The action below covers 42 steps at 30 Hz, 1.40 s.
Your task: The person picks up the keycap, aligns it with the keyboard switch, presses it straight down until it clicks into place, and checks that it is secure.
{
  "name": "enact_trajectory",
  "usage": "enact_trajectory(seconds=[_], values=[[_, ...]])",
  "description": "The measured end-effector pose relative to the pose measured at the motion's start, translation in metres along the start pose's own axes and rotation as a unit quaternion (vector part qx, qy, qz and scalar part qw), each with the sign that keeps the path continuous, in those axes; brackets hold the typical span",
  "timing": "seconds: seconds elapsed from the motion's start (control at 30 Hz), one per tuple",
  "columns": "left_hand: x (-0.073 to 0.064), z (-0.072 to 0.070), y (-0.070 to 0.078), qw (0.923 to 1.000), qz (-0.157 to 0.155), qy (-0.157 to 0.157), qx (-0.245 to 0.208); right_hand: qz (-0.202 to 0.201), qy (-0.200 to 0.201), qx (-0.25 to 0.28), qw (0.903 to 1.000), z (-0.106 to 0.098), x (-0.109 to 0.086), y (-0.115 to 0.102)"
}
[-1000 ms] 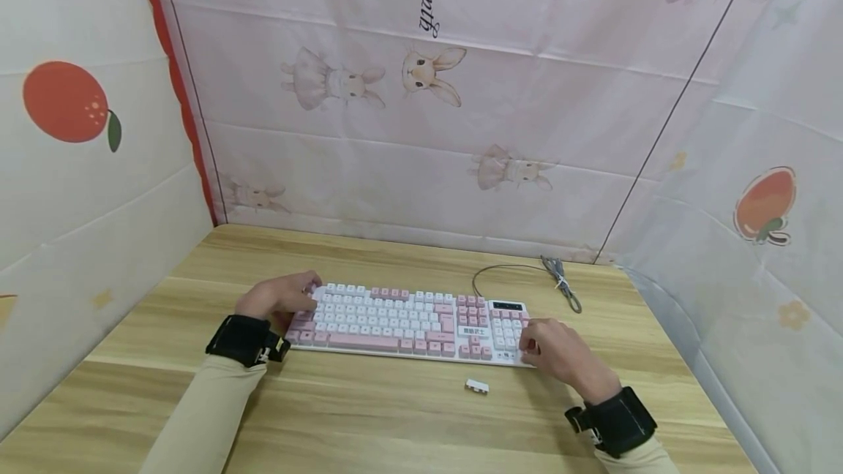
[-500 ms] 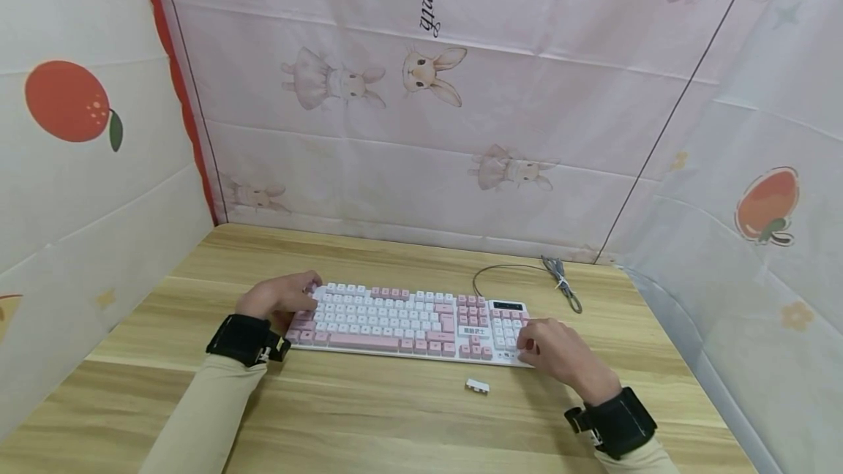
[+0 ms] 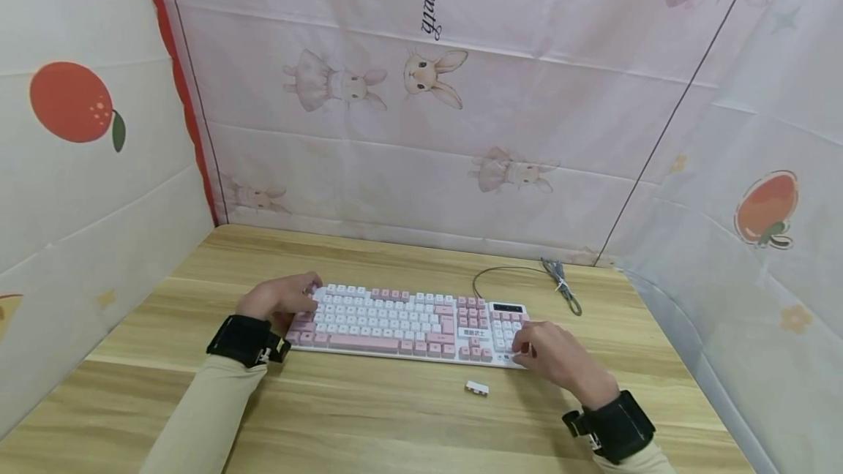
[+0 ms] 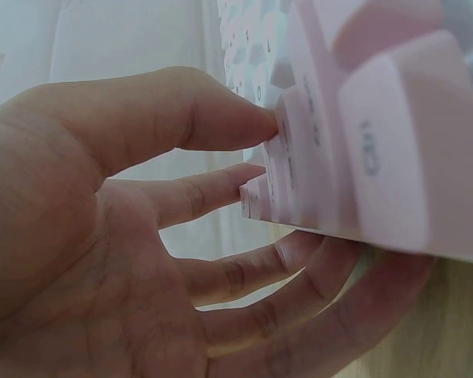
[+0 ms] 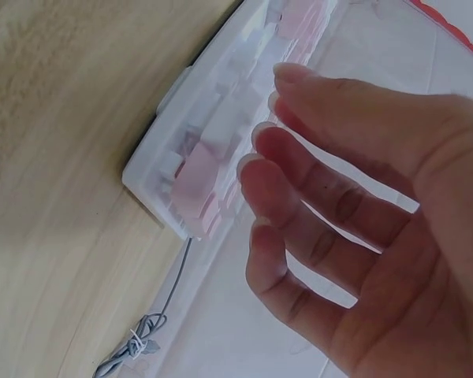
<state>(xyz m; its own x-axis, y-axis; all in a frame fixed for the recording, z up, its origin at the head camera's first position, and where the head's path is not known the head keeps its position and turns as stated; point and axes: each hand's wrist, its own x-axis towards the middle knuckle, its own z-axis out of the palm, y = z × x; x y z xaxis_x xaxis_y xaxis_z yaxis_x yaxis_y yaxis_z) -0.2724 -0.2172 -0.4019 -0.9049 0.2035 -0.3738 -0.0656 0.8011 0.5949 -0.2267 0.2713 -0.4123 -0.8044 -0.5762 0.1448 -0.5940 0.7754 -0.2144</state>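
Observation:
A pink and white keyboard (image 3: pixel 369 320) lies across the desk. At its left end my left hand (image 3: pixel 282 296) grips the edge; in the left wrist view the thumb (image 4: pixel 221 118) is on top by the pink keys and the fingers reach beneath the edge. Over the lower number pad hovers my right hand (image 3: pixel 553 351), fingers loosely curved. The right wrist view shows its thumb and index fingertips close together with nothing visible between them, overlapping the white keys (image 5: pixel 235 114). A small, long white keycap (image 3: pixel 477 388) lies on the desk in front of the keyboard.
A grey cable (image 3: pixel 503 267) runs from the keyboard's back to a tied bundle (image 3: pixel 561 285) at the back right. Patterned fabric walls (image 3: pixel 369 189) enclose the wooden desk (image 3: pixel 369 415) at the back and both sides.
My right hand has shifted slightly left over the number pad. My left hand, the keyboard and the loose keycap have stayed in place.

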Motion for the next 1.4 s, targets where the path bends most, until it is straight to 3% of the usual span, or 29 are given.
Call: enact_trajectory(seconds=[1.4], values=[[0.001, 0.001, 0.001, 0.9999, -0.009, 0.003, -0.014, -0.028, -0.029, 0.043, 0.9983, 0.002, 0.005, -0.013]])
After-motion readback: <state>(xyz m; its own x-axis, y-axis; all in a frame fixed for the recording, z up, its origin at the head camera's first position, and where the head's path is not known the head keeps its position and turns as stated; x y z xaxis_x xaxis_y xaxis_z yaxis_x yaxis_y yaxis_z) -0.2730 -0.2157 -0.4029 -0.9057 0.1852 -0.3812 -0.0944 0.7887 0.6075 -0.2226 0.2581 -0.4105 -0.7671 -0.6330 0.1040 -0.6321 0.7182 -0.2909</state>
